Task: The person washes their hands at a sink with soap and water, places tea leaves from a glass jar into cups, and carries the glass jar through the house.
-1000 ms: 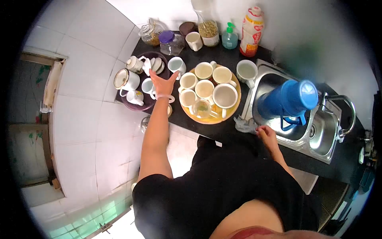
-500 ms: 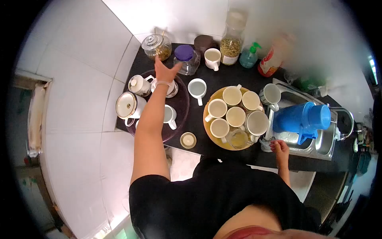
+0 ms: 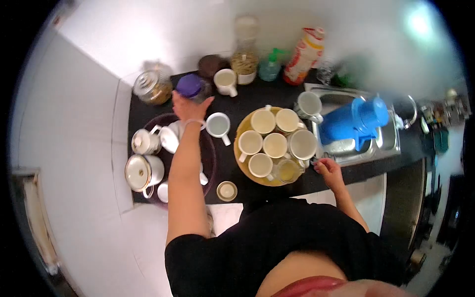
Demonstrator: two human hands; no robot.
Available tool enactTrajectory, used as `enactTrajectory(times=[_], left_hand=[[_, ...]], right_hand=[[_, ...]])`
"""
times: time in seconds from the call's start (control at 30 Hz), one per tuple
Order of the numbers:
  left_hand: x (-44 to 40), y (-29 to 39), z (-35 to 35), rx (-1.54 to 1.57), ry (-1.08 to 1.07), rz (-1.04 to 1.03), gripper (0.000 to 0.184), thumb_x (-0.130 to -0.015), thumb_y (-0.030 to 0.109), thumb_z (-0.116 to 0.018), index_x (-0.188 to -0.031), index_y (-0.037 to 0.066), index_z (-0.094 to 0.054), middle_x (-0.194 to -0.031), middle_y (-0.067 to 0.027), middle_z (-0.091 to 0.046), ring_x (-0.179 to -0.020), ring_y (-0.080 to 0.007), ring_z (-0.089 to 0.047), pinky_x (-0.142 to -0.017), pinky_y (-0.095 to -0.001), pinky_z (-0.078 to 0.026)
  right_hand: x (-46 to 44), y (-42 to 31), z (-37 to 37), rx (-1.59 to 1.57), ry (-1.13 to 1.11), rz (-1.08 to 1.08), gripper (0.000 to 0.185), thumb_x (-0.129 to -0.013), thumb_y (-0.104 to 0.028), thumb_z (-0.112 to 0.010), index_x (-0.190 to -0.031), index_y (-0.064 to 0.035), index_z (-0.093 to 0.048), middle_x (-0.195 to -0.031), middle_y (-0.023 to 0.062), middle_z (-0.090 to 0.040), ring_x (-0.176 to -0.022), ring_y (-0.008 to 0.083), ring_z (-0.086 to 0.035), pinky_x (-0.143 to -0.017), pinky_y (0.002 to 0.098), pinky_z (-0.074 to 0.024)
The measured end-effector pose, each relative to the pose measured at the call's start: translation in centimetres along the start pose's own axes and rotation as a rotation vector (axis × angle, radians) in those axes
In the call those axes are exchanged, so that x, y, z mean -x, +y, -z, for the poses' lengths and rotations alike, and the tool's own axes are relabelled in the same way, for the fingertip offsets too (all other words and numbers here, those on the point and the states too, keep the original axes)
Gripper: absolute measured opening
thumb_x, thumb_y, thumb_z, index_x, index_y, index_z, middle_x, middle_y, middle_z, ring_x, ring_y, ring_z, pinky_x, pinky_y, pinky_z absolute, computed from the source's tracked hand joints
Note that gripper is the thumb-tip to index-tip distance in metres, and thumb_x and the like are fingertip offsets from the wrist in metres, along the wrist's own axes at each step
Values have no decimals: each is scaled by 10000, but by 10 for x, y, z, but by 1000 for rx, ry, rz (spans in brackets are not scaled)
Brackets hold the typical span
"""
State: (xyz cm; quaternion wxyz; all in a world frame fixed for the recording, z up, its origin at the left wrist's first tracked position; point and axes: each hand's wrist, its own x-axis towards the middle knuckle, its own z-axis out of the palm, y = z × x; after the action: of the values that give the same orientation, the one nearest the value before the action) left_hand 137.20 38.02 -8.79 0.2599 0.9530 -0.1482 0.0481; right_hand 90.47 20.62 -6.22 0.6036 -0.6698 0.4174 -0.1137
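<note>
My left hand (image 3: pixel 189 107) reaches over the dark round tray (image 3: pixel 210 163) with thumb and fingers spread. It is at the near side of a glass jar with a purple lid (image 3: pixel 189 85); whether it touches the jar I cannot tell. Two lidded white pots, one a larger pot (image 3: pixel 140 173) and one a smaller pot (image 3: pixel 145 142), stand on that tray by my forearm. My right hand (image 3: pixel 329 172) is closed in a pinch beside the yellow tray (image 3: pixel 242 171); what its fingers hold is too small to make out. Several white mugs, one a mug (image 3: pixel 275 145), fill the yellow tray.
A white mug (image 3: pixel 218 124) and a small round dish (image 3: pixel 226 191) stand between the trays. Along the wall are a glass jar (image 3: pixel 153 89), a green pump bottle (image 3: pixel 269 69) and a red-and-white bottle (image 3: pixel 303 57). A blue jug (image 3: pixel 349 123) lies over the steel sink (image 3: pixel 391 148).
The view has shifted, so the counter items appear further left. My left hand has moved closer to the purple-lidded jar. My right hand has moved left, nearer the yellow tray's edge.
</note>
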Motion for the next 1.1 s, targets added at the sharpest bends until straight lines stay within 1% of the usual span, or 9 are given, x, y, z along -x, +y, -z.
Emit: enactTrajectory(times=[0.27, 0.33, 0.5, 0.67, 0.73, 0.8, 0.87, 0.93, 1.1], left_hand=[[-18, 4, 1, 270, 183, -172, 968, -475, 349, -833, -1230, -55, -382, -1156, -233, -504, -1108, -375, -460, -968, -424, -346], [-21, 15, 16, 411, 104, -198, 937, -469, 326, -836, -1207, -63, -410, -1128, -242, -521, -1089, -376, -479, -959, -421, -361], [-21, 13, 33, 394, 285, -321, 926, -491, 327, -832, -1211, -71, -406, -1176, -251, -478, -1119, -372, -451, -970, -426, -349], [33, 43, 111, 225, 303, -522, 916, -527, 349, -810, -1249, -32, -394, -1204, -224, -449, -1122, -377, -433, -961, -443, -348], [71, 69, 147, 97, 328, -748, 896, -544, 337, -799, -1264, -6, -390, -1201, -209, -451, -1112, -378, -434, -948, -453, -352], [103, 94, 174, 36, 200, -922, 869, -549, 302, -789, -1266, 17, -390, -1199, -200, -448, -1105, -374, -435, -934, -463, -351], [142, 122, 192, -50, 126, -1076, 833, -571, 289, -758, -1268, 27, -386, -1193, -195, -444, -1100, -371, -433, -915, -466, -346], [170, 136, 200, -138, -11, -1146, 811, -596, 339, -732, -1264, 26, -393, -1198, -195, -438, -1105, -370, -429, -915, -465, -337], [234, 167, 203, -181, -136, -1053, 880, -514, 224, -784, -1267, 6, -383, -1185, -182, -465, -1117, -361, -432, -927, -450, -339]], right_hand=[[28, 16, 5, 91, 109, 34, 220, -867, -214, -580, -904, 2, -595, -788, 65, -638, -743, 113, -598, -682, 263, -471], [30, 24, 8, 165, 139, 33, 235, -858, -233, -590, -897, -2, -600, -768, 78, -638, -725, 115, -598, -669, 273, -472], [36, -5, 7, 186, 180, 68, 219, -844, -220, -594, -881, -4, -606, -709, 71, -620, -644, 114, -560, -609, 281, -459], [25, -87, -3, 232, -40, 196, 205, -864, -190, -581, -979, -20, -588, -865, 49, -632, -792, 114, -587, -734, 269, -469], [16, -123, -21, 156, -74, 518, 270, -839, -190, -609, -1054, -35, -556, -936, 69, -615, -815, 153, -588, -745, 284, -467], [15, -155, -44, 57, -170, 603, 509, -782, -232, -676, -1213, -65, -464, -1166, 120, -525, -1010, 206, -538, -821, 335, -458], [18, -184, -61, 225, -125, 928, 639, -758, -287, -699, -1282, -88, -391, -1280, 161, -416, -1121, 280, -459, -899, 382, -418], [28, -198, -67, 294, -261, 974, 740, -714, -316, -728, -1317, -124, -344, -1316, 192, -343, -1149, 367, -396, -941, 420, -373], [37, -165, -57, 319, -268, 1156, 689, -676, -242, -740, -1279, -198, -409, -1288, 191, -355, -1136, 399, -384, -918, 453, -373]])
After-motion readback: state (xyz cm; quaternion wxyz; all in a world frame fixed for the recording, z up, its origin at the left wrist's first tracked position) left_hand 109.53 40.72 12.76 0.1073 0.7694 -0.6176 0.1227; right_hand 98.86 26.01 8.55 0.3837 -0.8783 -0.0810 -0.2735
